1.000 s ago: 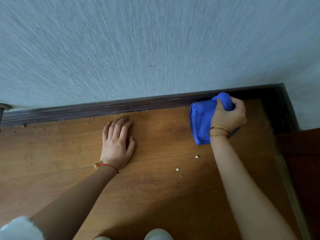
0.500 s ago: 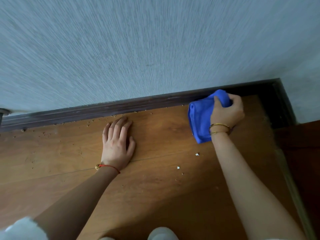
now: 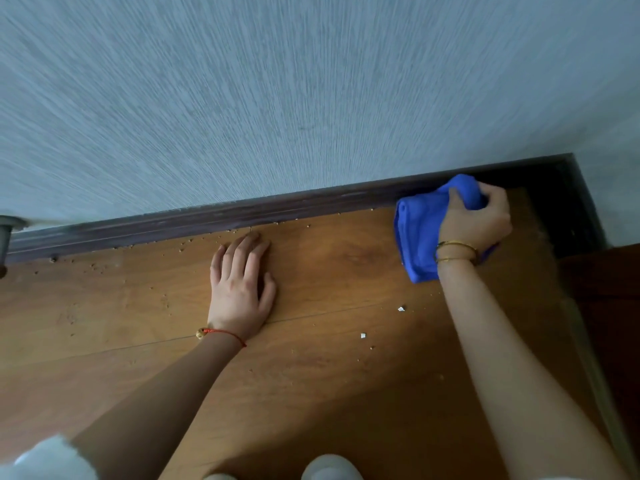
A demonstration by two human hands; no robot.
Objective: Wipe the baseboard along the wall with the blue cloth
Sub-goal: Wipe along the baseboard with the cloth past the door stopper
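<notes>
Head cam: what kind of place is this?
Probably a room corner in a home: wood-look floor, dark baseboard under a textured blue-grey wall. Crumbs lie along the baseboard.

A bright blue cloth (image 3: 419,233) is seen against a dark, purplish-brown baseboard (image 3: 242,216). The wall (image 3: 277,98) above is covered in pale grey-blue with fine streaked lines. The wooden floor (image 3: 329,358) is coloured warm orange-brown with a faint grain, and is dotted with tan crumbs (image 3: 180,249) and two small white flecks (image 3: 401,309). A red string bracelet (image 3: 225,335) with a pale gold bead is worn on the left wrist, and thin gold bangles (image 3: 456,251) on the right. A white sleeve (image 3: 45,459) is seen at the lower left.
</notes>
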